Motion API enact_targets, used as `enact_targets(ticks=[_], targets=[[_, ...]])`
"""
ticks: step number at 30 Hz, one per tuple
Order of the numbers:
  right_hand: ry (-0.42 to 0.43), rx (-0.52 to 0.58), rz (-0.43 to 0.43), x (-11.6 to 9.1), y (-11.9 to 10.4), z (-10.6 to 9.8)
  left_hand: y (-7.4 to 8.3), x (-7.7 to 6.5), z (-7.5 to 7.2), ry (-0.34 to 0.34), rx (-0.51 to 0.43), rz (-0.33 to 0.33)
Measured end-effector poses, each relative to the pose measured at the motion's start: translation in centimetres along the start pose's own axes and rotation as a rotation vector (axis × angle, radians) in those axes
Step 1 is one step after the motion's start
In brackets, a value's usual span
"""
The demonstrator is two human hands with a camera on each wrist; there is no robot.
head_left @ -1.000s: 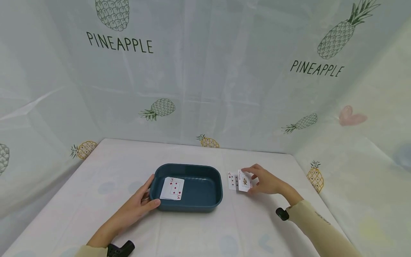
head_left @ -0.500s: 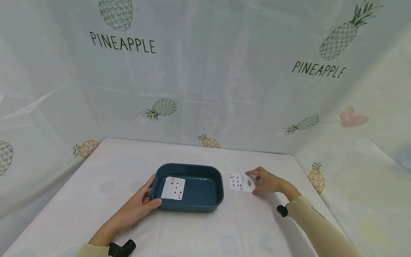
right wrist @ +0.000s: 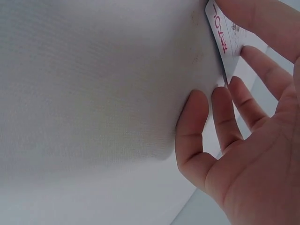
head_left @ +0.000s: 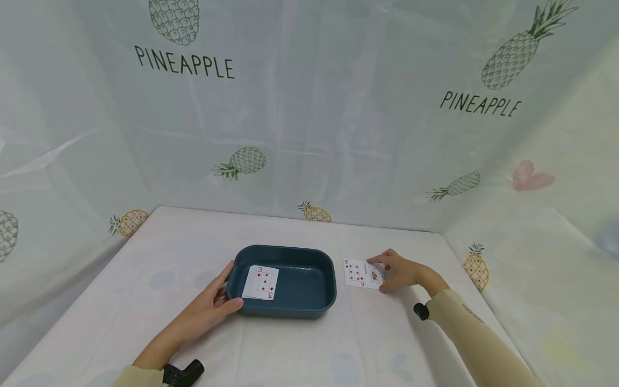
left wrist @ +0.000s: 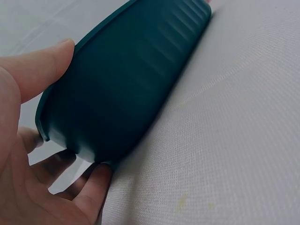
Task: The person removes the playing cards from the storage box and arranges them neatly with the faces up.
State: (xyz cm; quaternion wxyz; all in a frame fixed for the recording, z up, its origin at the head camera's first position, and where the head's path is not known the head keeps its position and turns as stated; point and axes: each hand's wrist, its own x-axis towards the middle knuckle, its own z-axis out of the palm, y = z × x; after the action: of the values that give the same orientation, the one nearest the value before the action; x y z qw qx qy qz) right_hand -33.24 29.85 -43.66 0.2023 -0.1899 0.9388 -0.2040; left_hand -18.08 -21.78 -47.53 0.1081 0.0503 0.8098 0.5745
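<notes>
The right hand point(head_left: 403, 273) pinches the joker point(head_left: 375, 276) beside the six of diamonds point(head_left: 354, 273), towards the worktop's point(head_left: 387, 344) right edge; the left hand point(head_left: 205, 312) grips the tray's point(head_left: 307, 285) left end. Probably card-handling; next seems to call for a light, steady pinch.

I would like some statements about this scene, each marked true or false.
1. The left hand holds the tray. True.
2. Both hands hold the same thing. False: the right hand holds the joker card.
3. The three of diamonds lies inside the tray. True.
4. The tray contains every visible card. False: the six of diamonds is outside.
5. The tray is bright red. False: it is dark blue-green.
</notes>
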Motion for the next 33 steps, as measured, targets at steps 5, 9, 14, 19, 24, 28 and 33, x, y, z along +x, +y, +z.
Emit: enact_targets(ticks=[5, 9, 14, 19, 24, 28, 33], targets=[[-0.008, -0.001, -0.004, -0.01, -0.48, -0.22, -0.17, 0.10, -0.06, -0.014, -0.034, 0.008], [-0.011, -0.005, 0.003, -0.06, -0.74, -0.27, -0.22, 0.11, -0.08, -0.014, -0.036, 0.009], [-0.013, -0.017, 0.015, 0.00, -0.68, -0.23, -0.16, 0.10, -0.14, -0.012, -0.034, 0.005], [-0.012, -0.029, 0.031, 0.22, -0.35, -0.07, -0.18, 0.13, -0.12, -0.011, -0.029, 0.000], [-0.013, -0.030, 0.039, 0.27, -0.14, -0.01, -0.14, 0.21, -0.09, -0.012, -0.025, 0.000], [-0.009, -0.024, 0.028, 0.23, -0.07, 0.07, -0.13, 0.24, -0.10, -0.011, -0.015, 0.004], [-0.005, -0.013, 0.022, 0.18, 0.01, 0.16, -0.10, 0.23, -0.10, -0.006, -0.006, 0.003]])
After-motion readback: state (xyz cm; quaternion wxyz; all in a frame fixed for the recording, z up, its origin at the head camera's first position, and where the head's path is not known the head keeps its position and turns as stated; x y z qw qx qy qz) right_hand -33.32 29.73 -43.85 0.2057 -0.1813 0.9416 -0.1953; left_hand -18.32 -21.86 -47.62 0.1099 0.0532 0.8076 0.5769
